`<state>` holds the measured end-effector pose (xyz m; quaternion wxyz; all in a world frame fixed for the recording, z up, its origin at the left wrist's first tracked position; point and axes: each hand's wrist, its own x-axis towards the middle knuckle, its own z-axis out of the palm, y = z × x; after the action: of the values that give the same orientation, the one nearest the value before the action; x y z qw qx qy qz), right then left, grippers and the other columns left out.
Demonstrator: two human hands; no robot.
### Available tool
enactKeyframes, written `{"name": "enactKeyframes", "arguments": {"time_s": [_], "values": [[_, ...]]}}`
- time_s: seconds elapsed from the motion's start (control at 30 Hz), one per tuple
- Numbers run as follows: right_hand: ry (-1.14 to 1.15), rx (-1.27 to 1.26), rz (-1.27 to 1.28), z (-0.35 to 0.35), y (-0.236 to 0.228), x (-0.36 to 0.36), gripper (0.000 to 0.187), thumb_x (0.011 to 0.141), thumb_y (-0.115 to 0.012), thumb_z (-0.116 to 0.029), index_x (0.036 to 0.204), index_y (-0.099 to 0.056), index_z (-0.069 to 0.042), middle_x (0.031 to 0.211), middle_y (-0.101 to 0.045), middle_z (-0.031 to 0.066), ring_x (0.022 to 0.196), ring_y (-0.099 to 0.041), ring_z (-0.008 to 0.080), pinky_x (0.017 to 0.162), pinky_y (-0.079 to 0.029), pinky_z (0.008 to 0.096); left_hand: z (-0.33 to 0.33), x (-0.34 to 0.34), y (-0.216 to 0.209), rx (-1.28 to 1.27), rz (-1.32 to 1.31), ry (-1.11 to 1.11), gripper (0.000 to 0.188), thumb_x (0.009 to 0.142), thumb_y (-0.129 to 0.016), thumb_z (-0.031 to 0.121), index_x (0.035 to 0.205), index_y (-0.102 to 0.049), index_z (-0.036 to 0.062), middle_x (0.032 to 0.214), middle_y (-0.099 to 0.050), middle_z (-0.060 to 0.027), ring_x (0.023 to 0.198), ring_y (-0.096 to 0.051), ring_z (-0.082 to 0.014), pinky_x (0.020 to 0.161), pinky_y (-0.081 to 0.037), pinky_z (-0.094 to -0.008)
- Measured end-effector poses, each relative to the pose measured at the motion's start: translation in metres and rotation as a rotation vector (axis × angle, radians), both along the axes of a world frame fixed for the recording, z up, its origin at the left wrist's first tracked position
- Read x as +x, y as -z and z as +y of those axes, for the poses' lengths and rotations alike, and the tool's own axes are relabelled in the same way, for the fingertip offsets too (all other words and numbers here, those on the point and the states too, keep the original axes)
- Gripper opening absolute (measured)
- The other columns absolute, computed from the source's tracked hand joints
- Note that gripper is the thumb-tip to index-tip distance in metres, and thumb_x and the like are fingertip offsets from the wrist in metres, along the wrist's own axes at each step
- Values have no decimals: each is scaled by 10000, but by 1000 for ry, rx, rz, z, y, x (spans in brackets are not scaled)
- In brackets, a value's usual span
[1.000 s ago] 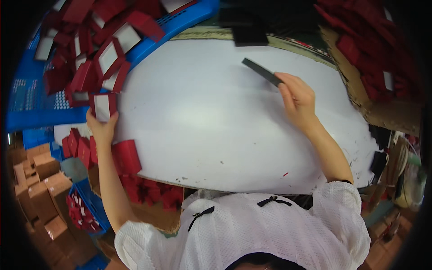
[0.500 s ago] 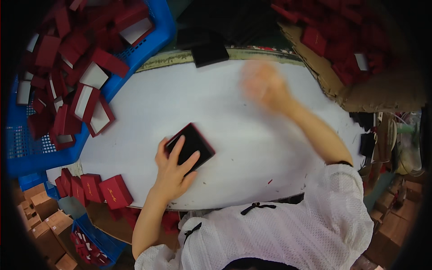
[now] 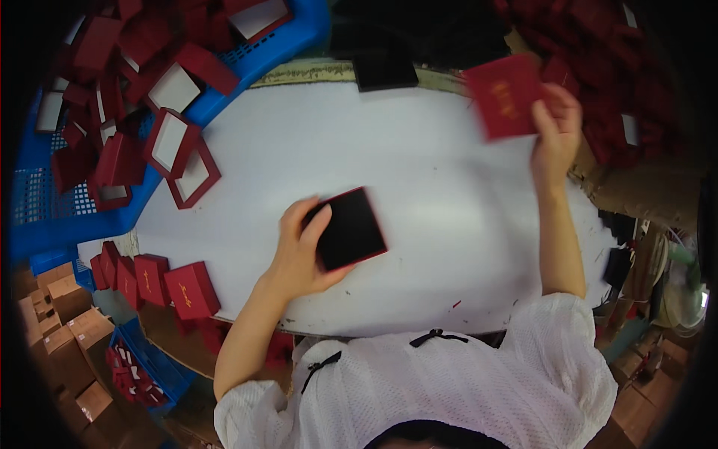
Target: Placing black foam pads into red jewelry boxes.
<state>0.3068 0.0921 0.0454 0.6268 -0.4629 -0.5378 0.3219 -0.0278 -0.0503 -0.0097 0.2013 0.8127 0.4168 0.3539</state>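
My left hand is closed around a small square red box base over the middle of the white tabletop; a black pad fills its top. My thumb and fingers grip its left and near sides. At the far right my right hand is closed on the edge of a red box lid with gold lettering, slightly blurred. The lid is held up in front of a heap of red lids. Well apart, the two box parts do not touch.
A blue plastic basket piled with red box parts overhangs the table at the far left. Several closed red boxes stand along the near left edge. Black pads lie at the far edge. A cardboard carton borders the right.
My right hand has moved right to the heap and now holds a red lid. My left hand has regripped the base by its side, turned it and shifted slightly right. The view has shifted somewhat.
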Motion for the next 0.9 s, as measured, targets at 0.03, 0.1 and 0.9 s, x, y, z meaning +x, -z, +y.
{"name": "enactKeyframes", "arguments": {"time_s": [0.03, 0.1, 0.9], "values": [[-242, -212, 101, -18, 2, -10, 227, 866, -575, -149, 1056, -588, -26, 943, -594, 23, 887, -555, 95, 748, -465, 267, 7, 9, 2, 19, -84, 33, 991, 579, -825, 210, 1371, -245, 71, 1324, -282, -261, 1164, -372, -436, 964, -375, -490], [-486, -558, -200, -41, 9, -52, 227, 863, -587, -177, 1004, -644, -9, 890, -645, 37, 814, -581, 106, 742, -469, 248, 20, 22, 3, -41, -107, 139, 1120, 575, -843, 189, 1408, -101, 94, 1372, -191, -300, 1203, -344, -458, 972, -382, -491], [-387, 229, -1474, 62, 25, -95, 169, 728, -645, -60, 891, -647, -15, 1095, -595, 133, 1009, -540, 300, 844, -429, 380, 3, -122, -65, -307, 657, -761, 838, 681, -755, 338, 1359, -333, 84, 1420, -296, -205, 1347, -151, -415, 1066, -138, -541]]}}
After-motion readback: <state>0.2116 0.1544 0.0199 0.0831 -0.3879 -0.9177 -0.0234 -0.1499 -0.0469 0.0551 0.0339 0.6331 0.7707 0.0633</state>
